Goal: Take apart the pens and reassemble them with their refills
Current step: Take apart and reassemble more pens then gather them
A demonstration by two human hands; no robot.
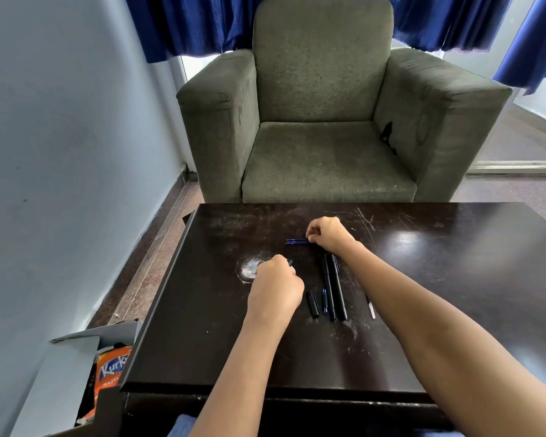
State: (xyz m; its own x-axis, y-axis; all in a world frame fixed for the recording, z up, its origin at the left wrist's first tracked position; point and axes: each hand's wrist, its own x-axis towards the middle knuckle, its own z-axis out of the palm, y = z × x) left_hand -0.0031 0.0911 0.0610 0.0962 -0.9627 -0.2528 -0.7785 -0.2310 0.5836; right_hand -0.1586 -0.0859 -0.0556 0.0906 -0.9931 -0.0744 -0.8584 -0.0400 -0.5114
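Right hand point(328, 233) picks a refill while the left hand point(276, 290) holds a pen part.
Right fingers point(312, 237) pinch thin blue refills point(297, 241) on the dark scratched table point(454, 279); left fingers curl around a black pen piece point(290, 262), ready for insertion.

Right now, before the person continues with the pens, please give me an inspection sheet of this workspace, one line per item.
Surface: dark glossy wooden table, scratched, with a round pale worn patch.
Job's things: thin blue refills at the right hand; two long black pens side by side; short black cap; small blue piece; thin silver-tipped piece.
Clutter: open grey cardboard box beside the table, holding an orange snack packet.
Grippers: left hand closed on a dark pen part; right hand pinching the refills.
Cables: nothing seen.
Surroundings: grey-green fabric armchair, blue curtains, pale wall.
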